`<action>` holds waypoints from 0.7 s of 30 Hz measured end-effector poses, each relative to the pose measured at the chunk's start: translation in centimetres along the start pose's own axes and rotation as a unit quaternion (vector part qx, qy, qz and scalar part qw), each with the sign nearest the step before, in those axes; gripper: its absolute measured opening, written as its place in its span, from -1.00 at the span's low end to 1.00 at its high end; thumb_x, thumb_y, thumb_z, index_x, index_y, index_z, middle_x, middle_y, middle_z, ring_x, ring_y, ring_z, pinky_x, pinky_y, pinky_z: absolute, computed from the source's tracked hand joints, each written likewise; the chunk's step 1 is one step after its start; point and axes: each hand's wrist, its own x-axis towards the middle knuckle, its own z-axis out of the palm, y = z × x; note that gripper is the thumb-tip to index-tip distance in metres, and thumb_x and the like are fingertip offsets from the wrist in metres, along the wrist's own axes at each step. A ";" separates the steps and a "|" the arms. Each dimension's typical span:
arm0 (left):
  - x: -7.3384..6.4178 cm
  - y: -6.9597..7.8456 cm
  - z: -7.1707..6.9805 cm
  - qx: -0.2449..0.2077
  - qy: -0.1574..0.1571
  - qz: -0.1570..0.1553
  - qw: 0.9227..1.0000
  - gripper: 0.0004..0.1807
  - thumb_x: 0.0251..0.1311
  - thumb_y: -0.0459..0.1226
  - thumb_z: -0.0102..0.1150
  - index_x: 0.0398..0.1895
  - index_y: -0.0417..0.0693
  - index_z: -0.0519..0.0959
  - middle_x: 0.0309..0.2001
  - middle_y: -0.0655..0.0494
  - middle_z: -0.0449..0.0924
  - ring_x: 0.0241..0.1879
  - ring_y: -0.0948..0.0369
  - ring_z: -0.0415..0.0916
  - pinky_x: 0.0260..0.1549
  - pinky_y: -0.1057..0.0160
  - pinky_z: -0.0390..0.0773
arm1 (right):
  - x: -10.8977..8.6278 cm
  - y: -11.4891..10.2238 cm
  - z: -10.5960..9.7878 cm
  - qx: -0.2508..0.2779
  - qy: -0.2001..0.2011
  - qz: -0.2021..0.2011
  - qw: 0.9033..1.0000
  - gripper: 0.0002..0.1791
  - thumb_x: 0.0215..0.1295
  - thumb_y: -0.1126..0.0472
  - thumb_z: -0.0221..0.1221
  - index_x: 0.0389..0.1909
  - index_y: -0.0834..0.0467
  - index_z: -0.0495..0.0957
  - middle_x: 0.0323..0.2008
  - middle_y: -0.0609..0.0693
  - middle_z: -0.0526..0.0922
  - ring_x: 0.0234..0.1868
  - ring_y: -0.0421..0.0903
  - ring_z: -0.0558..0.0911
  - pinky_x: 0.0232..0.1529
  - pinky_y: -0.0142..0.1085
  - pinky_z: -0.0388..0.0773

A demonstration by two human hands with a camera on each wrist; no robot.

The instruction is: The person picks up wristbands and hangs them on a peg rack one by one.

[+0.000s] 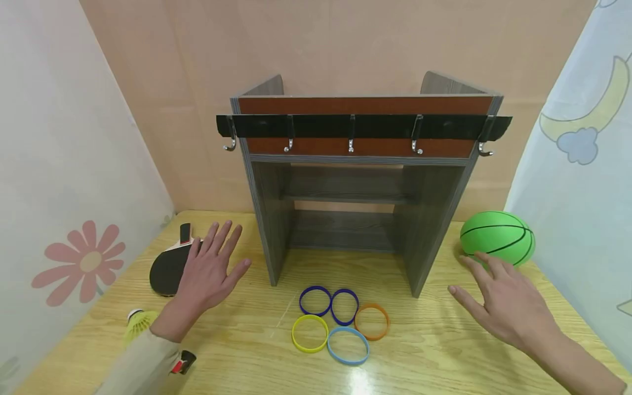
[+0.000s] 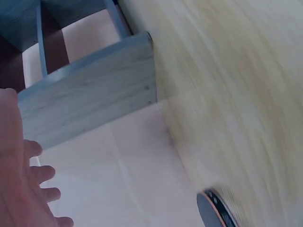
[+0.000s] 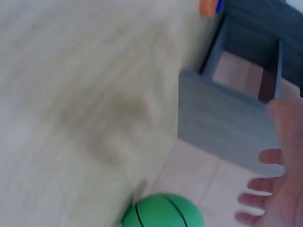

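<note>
My left hand (image 1: pixel 209 271) hovers with spread fingers near a black table tennis bat (image 1: pixel 168 270) on the left, holding nothing. The right hand (image 1: pixel 508 302), also holding nothing, is held over the table in front of a green ball (image 1: pixel 498 236) with black lines. Between the hands lie several wristbands: two dark blue ones (image 1: pixel 316 287) side by side, a yellow one (image 1: pixel 310 350), a light blue one (image 1: pixel 348 362) and an orange one (image 1: pixel 373 338). Behind them stands a grey wooden shelf (image 1: pixel 345 230) with a black hook strip (image 1: pixel 321 126) across its front.
A yellow shuttlecock (image 1: pixel 139 325) lies at the left, partly behind the left forearm. A small black and red object (image 1: pixel 184 362) shows beside the sleeve. Several metal hooks (image 1: pixel 351 144) point out from the strip. Printed walls flank the wooden table (image 1: pixel 237 351).
</note>
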 end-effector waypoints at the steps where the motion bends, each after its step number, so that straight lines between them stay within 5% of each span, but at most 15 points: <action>1: 0.2 0.2 0.1 -0.014 0.010 0.004 1.000 -0.25 0.35 0.16 -0.18 0.45 -0.08 0.12 0.42 -0.13 0.04 0.41 -0.08 -0.17 0.25 -0.24 -0.12 | -0.1 -0.6 0.3 0.003 0.016 -0.013 1.000 -0.40 0.12 -0.06 0.27 0.07 0.25 0.48 0.00 0.23 0.48 -0.03 0.24 0.46 -0.07 0.14 0.39; 3: 0.6 0.6 0.2 -0.055 0.033 0.014 0.998 -0.27 0.37 0.12 -0.16 0.44 -0.12 0.13 0.41 -0.15 0.06 0.39 -0.10 -0.11 0.25 -0.22 -0.04 | -0.3 -1.7 1.0 0.013 0.038 -0.034 0.999 -0.58 -0.01 0.05 0.34 -0.15 0.19 0.56 -0.26 0.04 0.56 -0.32 0.01 0.55 -0.42 -0.06 0.51; 6: 1.5 1.3 0.5 -0.123 0.063 0.025 0.990 -0.29 0.39 0.06 -0.11 0.45 -0.15 0.08 0.38 -0.19 0.11 0.34 -0.13 0.03 0.19 -0.20 0.13 | -0.6 -3.2 2.2 0.039 0.041 -0.057 0.997 -0.75 -0.11 0.16 0.36 -0.35 0.05 0.56 -0.46 -0.21 0.50 -0.56 -0.28 0.44 -0.69 -0.29 0.38; 11: 3.0 2.4 1.1 -0.225 0.093 0.029 0.969 -0.27 0.40 -0.07 -0.05 0.48 -0.16 -0.05 0.32 -0.23 0.16 0.20 -0.15 0.24 0.04 -0.16 0.35 | -0.1 -5.1 4.6 0.128 0.025 -0.097 0.987 -0.76 -0.11 0.25 0.38 -0.47 -0.03 0.51 -0.51 -0.34 0.42 -0.54 -0.39 0.38 -0.62 -0.42 0.37; 17: 4.5 3.1 1.7 -0.309 0.222 0.069 0.922 -0.50 0.35 -0.30 0.05 0.29 -0.35 0.28 0.03 -0.22 0.41 -0.09 -0.04 0.48 -0.14 -0.02 0.54 | 0.9 -6.9 6.6 0.224 -0.028 -0.082 0.971 -0.84 -0.01 0.24 0.36 -0.43 0.12 0.56 -0.55 -0.26 0.39 -0.55 -0.38 0.34 -0.56 -0.42 0.38; 21: 5.2 3.6 1.5 -0.351 0.277 0.056 0.893 -0.60 0.15 -0.57 0.15 0.10 -0.36 0.47 -0.12 -0.16 0.50 -0.18 0.06 0.52 -0.22 0.20 0.60 | 1.5 -7.6 6.9 0.270 -0.097 -0.037 0.957 -0.82 0.12 0.11 0.33 -0.42 0.12 0.58 -0.65 -0.30 0.36 -0.63 -0.39 0.31 -0.58 -0.42 0.38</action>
